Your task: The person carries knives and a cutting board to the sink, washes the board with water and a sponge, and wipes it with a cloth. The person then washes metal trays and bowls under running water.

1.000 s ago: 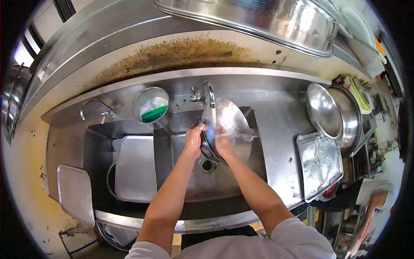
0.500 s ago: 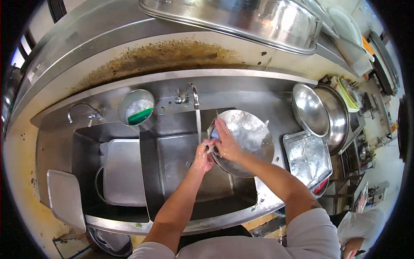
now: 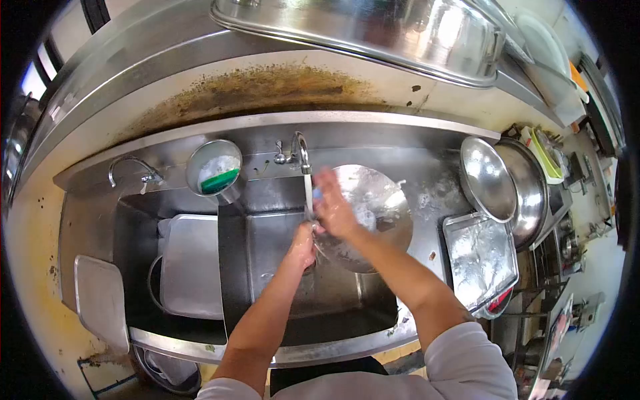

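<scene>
A large, round, shallow metal pan (image 3: 383, 200), wet with some foam, is tilted over the right sink basin (image 3: 267, 267). My left hand (image 3: 304, 245) is closed on the pan's left edge, where a handle, if any, is hidden. My right hand (image 3: 335, 208), blurred by motion, presses a blue sponge (image 3: 317, 193) near that same side; the palm covers most of the sponge. Water runs from the faucet (image 3: 300, 150) in a stream just left of the right hand, by the pan's rim.
A metal pot (image 3: 193, 163) with suds and a green scrubber (image 3: 219, 181) stands behind the basins. Trays (image 3: 190, 267) fill the left basin; another tray (image 3: 100, 300) leans at far left. Metal bowls (image 3: 490, 180) and a foil-covered tray (image 3: 480, 257) stand on the right.
My right hand has moved up and left with the sponge, towards the water stream. The pan has shifted slightly left, and less foam covers it. My left hand keeps its hold.
</scene>
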### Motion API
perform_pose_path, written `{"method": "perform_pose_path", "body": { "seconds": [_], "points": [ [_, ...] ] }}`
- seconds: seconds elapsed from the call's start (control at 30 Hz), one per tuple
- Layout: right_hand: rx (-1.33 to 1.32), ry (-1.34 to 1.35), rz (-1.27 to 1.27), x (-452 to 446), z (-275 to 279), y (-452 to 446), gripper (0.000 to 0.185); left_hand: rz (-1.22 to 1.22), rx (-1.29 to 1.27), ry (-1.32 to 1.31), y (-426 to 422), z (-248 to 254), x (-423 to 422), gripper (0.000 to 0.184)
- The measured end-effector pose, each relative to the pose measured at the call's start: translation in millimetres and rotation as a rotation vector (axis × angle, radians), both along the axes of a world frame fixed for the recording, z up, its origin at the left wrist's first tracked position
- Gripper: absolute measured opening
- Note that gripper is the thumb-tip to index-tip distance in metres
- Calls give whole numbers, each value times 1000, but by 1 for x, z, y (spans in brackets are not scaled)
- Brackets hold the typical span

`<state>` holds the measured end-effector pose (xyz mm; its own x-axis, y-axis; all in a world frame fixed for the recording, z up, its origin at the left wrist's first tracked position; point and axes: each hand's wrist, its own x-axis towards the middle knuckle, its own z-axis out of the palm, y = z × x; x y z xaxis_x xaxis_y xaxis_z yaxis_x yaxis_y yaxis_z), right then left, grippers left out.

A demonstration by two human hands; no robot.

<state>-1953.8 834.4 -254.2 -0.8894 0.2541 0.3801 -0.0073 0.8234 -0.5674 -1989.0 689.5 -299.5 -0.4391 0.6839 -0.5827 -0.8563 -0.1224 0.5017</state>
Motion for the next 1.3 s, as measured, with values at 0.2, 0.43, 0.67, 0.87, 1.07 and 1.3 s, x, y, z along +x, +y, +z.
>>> {"method": "perform_pose_path", "body": {
  "seconds": [0.2,0.43,0.67,0.87,1.07,1.3],
  "points": [
    [54,121,-127,-57,-1,-24,57,102,-165,118,-64,57,-16,20],
    [186,-62,-153,-84,-22,-56,62,78,-421,302,-102,63,-23,32],
    [333,-347,-173,-74,-23,-35,68,267,-140,128,-111,75,-22,43],
    [28,289,-501,-69,-145,-44,71,305,-249,439,-86,78,-20,79],
    [-1494,-372,-114,-1,-10,-139,50,371,-308,544,-79,51,-40,88],
    [-1860,-24,-393,13,-36,-143,56,70,-930,1119,-48,69,-22,94]
  ]
}}
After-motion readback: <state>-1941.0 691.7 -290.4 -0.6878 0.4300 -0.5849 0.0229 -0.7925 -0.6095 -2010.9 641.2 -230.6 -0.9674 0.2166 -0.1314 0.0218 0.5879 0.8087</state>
